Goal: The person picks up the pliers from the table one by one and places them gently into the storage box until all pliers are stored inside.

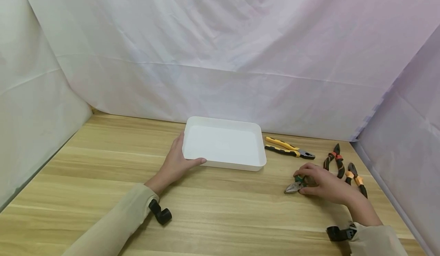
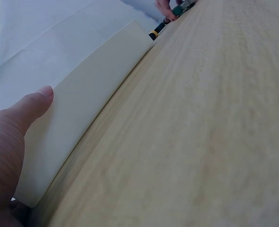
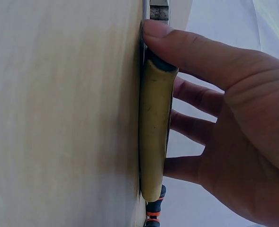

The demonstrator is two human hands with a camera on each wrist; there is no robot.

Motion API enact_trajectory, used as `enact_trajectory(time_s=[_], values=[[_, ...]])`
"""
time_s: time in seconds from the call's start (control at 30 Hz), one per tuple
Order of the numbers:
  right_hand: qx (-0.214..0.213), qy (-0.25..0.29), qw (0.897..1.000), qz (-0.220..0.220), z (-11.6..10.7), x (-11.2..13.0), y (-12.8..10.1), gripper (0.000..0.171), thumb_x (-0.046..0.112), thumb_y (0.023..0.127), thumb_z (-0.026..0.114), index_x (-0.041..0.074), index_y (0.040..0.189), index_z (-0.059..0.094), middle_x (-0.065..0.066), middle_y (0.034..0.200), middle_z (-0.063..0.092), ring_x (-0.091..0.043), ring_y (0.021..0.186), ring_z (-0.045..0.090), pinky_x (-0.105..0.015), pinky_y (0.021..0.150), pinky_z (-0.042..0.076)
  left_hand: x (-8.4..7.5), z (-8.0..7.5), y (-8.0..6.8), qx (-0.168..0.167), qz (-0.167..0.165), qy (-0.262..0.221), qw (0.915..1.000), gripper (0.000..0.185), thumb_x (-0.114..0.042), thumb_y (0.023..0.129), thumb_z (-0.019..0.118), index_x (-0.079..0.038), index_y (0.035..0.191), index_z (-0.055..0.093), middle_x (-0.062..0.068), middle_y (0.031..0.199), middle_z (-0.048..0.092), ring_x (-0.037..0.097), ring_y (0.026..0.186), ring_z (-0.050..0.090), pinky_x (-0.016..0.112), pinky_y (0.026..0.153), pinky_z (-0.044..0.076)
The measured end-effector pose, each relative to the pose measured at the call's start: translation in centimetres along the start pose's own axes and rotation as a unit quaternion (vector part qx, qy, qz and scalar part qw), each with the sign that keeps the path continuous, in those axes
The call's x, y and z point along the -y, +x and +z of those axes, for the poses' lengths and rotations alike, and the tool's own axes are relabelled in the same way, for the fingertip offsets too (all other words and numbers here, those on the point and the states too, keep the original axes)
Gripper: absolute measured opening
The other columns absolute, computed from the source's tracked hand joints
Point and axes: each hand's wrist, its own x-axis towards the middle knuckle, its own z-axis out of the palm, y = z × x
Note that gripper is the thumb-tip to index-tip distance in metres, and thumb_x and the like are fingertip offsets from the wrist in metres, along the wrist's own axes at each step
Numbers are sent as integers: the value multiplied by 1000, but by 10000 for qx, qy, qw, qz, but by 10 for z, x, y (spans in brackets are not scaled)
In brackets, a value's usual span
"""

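- The right hand (image 1: pixel 323 185) lies over the green-handled pliers (image 1: pixel 295 185) on the table (image 1: pixel 220 210), near right; its fingers (image 3: pixel 196 52) curl around the handles, thumb near the pivot.
- Steel pliers are probably heavy and rigid, and the rubbery handles offer the surest hold.
- The left hand (image 1: pixel 177 160) holds the white tray's (image 1: pixel 225 163) near-left corner, thumb on the wall; the tray looks light and stiff.

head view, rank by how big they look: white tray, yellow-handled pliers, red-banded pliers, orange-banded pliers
1. white tray, clearly largest.
2. yellow-handled pliers, longest of the three pliers.
3. red-banded pliers and orange-banded pliers look about alike; the right hand partly overlaps them, so no ranking between them.
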Motion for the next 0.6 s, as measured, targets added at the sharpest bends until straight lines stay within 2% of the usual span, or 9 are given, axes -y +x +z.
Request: enact_trajectory(time_s=[0.13, 0.37, 0.6], values=[[-41, -57, 10000, 39, 0, 0, 0, 41, 40, 90, 75, 21, 125, 67, 0, 122, 60, -5, 100, 57, -28, 78, 52, -1, 0, 0, -1, -4, 15, 10000, 125, -42, 72, 91, -14, 164, 11, 19, 162, 27, 37, 146, 34, 62, 119, 33], [-189, -100, 9998, -27, 1, 0, -1, 37, 28, 88, 78, 23, 124, 69, 3, 116, 57, -5, 93, 49, -24, 72, 42, -1, 0, 0, 16, -33, 40, 10000, 126, -43, 72, 91, -15, 164, 10, 19, 163, 26, 38, 148, 33, 63, 119, 32], [-290, -133, 9991, -270, 1, -1, -2, 26, 26, 89, 77, 28, 114, 70, 5, 113, 57, -5, 94, 54, -27, 74, 49, 2, 1, 0, 38, -55, 63, 10000, 127, -45, 72, 90, -14, 164, 9, 20, 164, 24, 38, 148, 32, 63, 119, 31]])
